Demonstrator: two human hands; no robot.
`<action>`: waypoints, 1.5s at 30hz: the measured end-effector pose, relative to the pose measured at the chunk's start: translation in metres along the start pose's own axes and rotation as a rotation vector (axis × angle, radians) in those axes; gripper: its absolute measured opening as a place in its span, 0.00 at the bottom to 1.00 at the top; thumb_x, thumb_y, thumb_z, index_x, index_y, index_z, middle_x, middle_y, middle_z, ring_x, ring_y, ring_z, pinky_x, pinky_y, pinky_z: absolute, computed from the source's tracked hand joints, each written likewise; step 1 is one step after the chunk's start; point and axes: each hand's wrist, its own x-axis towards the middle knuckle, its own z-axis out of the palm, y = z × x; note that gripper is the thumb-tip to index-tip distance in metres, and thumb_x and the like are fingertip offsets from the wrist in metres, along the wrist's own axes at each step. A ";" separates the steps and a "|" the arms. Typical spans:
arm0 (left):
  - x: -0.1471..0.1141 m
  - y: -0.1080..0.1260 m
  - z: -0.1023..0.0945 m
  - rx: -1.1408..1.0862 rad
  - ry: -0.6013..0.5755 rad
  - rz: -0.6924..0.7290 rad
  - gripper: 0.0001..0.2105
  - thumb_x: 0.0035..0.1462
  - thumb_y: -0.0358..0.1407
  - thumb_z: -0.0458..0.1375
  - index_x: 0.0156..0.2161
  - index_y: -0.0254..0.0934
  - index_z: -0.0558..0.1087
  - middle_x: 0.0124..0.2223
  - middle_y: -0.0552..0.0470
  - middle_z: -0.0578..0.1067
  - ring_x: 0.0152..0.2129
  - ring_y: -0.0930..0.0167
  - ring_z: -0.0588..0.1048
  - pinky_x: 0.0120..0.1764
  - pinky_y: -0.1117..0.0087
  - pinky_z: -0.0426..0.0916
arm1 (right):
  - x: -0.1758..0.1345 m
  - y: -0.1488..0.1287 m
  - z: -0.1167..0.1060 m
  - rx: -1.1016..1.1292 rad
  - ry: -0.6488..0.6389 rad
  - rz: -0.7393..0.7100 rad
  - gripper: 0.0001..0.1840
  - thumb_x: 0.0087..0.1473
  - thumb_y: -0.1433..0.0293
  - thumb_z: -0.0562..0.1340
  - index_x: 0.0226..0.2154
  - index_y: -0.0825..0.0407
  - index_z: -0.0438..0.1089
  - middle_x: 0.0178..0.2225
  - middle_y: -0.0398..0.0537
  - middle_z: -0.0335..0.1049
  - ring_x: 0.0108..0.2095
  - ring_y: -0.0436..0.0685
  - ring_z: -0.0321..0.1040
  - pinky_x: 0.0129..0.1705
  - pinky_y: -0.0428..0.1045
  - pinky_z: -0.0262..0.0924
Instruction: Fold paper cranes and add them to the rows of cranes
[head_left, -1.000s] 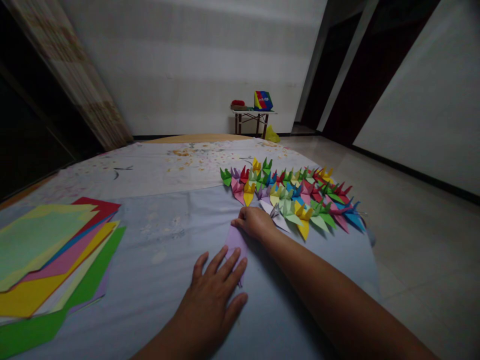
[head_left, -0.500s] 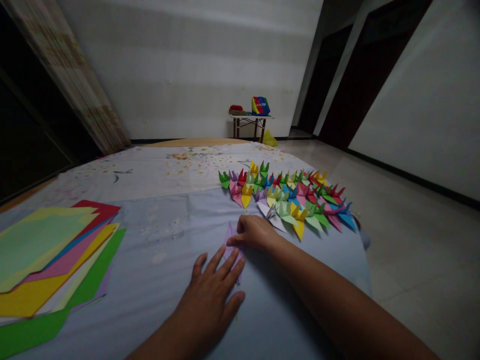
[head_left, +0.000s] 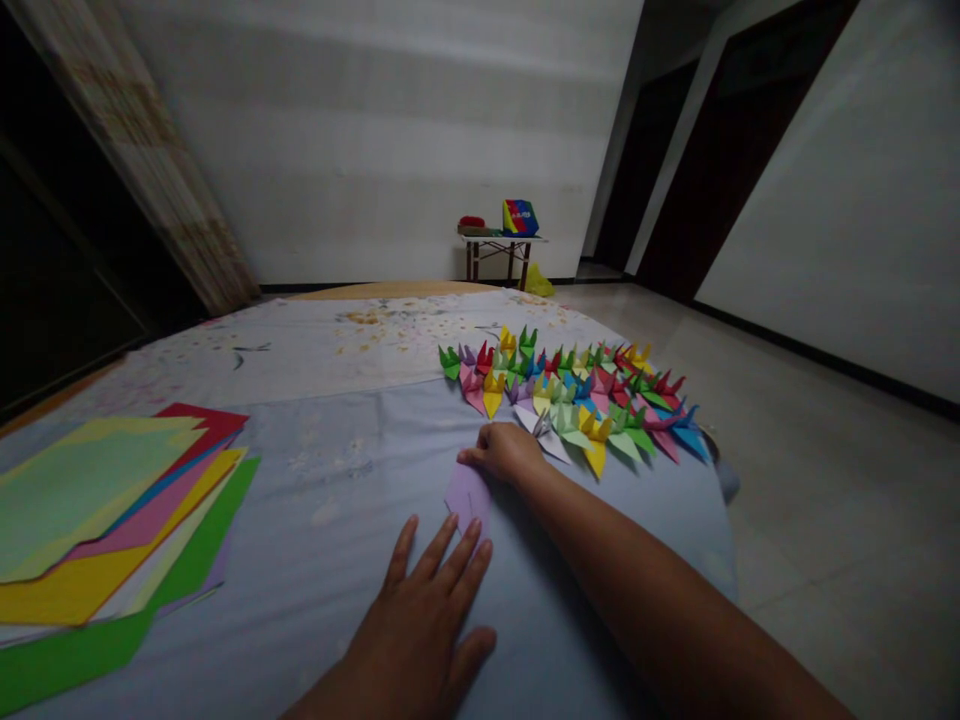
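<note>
A small piece of folded purple paper (head_left: 466, 492) lies on the blue-grey cloth in front of me, with a crease line down its middle. My right hand (head_left: 504, 452) is closed at its far end, fingers and thumb pinched together there and hiding the tip. Spread flat, my left hand (head_left: 429, 590) rests its fingertips on the paper's near end and covers part of it. Just beyond my right hand sit several folded paper cranes in many colours, among them a white crane (head_left: 543, 432) and a yellow crane (head_left: 596, 440).
At the left lies a fanned stack of coloured paper sheets (head_left: 97, 490). A flowered tablecloth (head_left: 337, 350) covers the far part of the table. Against the back wall stands a small table (head_left: 499, 240) with a colourful bag (head_left: 520, 217) on it.
My left hand has slid back towards me, uncovering more of the purple paper. The right hand has shifted slightly away, and the paper's far tip is now folded or hidden under it.
</note>
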 end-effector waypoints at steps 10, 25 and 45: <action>-0.003 0.008 -0.004 0.056 0.164 0.042 0.20 0.60 0.45 0.43 0.55 0.44 0.61 0.58 0.48 0.64 0.55 0.61 0.60 0.56 0.48 0.44 | -0.006 0.001 -0.004 0.151 0.057 -0.288 0.24 0.48 0.57 0.62 0.47 0.46 0.65 0.40 0.48 0.68 0.43 0.54 0.62 0.43 0.47 0.53; 0.014 -0.019 -0.026 0.188 0.323 -0.202 0.12 0.58 0.28 0.47 0.43 0.42 0.69 0.41 0.50 0.75 0.40 0.64 0.70 0.48 0.53 0.52 | -0.029 0.017 -0.010 -0.126 0.099 -0.367 0.15 0.53 0.61 0.57 0.32 0.55 0.73 0.33 0.54 0.70 0.38 0.58 0.64 0.41 0.51 0.53; 0.022 -0.042 -0.021 -0.044 0.361 -0.121 0.08 0.58 0.34 0.51 0.37 0.40 0.72 0.37 0.51 0.72 0.37 0.66 0.69 0.44 0.59 0.57 | -0.036 0.022 0.008 0.324 -0.024 -0.785 0.10 0.47 0.63 0.64 0.34 0.48 0.74 0.34 0.48 0.67 0.38 0.53 0.62 0.42 0.49 0.56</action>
